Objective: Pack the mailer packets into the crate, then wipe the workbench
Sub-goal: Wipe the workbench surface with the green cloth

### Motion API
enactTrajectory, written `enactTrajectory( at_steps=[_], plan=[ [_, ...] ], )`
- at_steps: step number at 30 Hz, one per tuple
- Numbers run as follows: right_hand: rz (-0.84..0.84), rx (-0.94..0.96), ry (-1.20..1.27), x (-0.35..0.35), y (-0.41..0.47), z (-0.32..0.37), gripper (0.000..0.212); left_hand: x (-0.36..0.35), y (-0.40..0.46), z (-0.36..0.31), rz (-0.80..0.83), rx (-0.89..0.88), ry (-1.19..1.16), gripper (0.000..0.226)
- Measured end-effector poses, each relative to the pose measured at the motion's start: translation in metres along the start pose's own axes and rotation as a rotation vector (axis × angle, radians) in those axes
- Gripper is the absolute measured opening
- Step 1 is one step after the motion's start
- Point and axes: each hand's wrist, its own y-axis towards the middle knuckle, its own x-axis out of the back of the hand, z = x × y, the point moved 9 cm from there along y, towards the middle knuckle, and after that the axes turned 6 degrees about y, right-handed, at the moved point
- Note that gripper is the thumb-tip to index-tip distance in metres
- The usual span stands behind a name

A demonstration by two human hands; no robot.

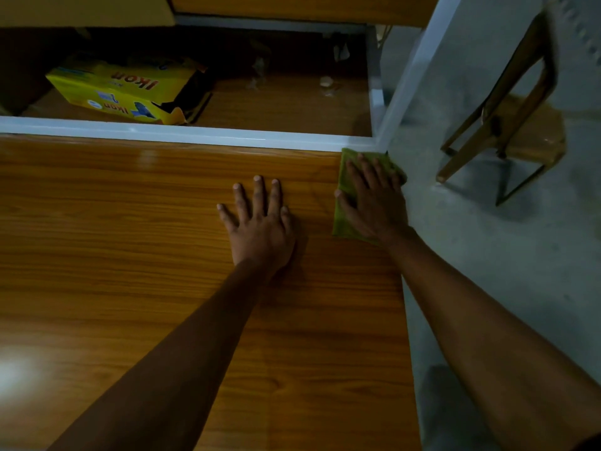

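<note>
The right hand [370, 198] presses flat, fingers straight, on the green cloth [344, 219] at the far right corner of the wooden surface [130, 239], apparently to wipe it, while the left hand [260, 222] rests open beside it, probably as a brace; no mailer packets or crate are visible.

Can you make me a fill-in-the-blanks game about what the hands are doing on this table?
1. The right hand presses flat on a cloth whose colour is ____.
2. The left hand lies flat on the bare wooden ____.
3. The cloth sits at the table's far ____ corner.
4. On the lower shelf behind the table lies a box whose colour is ____.

Missing words: green; table; right; yellow
</note>
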Motion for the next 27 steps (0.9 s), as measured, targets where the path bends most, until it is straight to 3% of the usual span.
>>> enactTrajectory(
  at_steps=[10, 15, 19, 24, 27],
  plan=[
    [0.002, -0.018, 0.07, -0.003, -0.035, 0.024, 0.07, 0.002, -0.001, -0.002, 0.019, 0.003, 0.016, 0.065],
    [-0.046, -0.248, 0.109, 0.007, -0.01, -0.001, 0.077, 0.003, 0.001, -0.001, 0.002, 0.003, 0.016, 0.065],
    [-0.017, -0.161, 0.096, 0.0, -0.053, 0.023, 0.078, 0.001, -0.002, -0.001, 0.011, 0.006, 0.019, 0.065],
    [-0.026, -0.23, 0.078, 0.011, -0.009, -0.006, 0.083, 0.0, 0.001, 0.0, 0.01, 0.006, 0.018, 0.064],
    [0.005, -0.152, 0.067, 0.003, -0.043, 0.021, 0.081, 0.001, 0.0, 0.0, 0.014, 0.005, 0.01, 0.064]
  ],
)
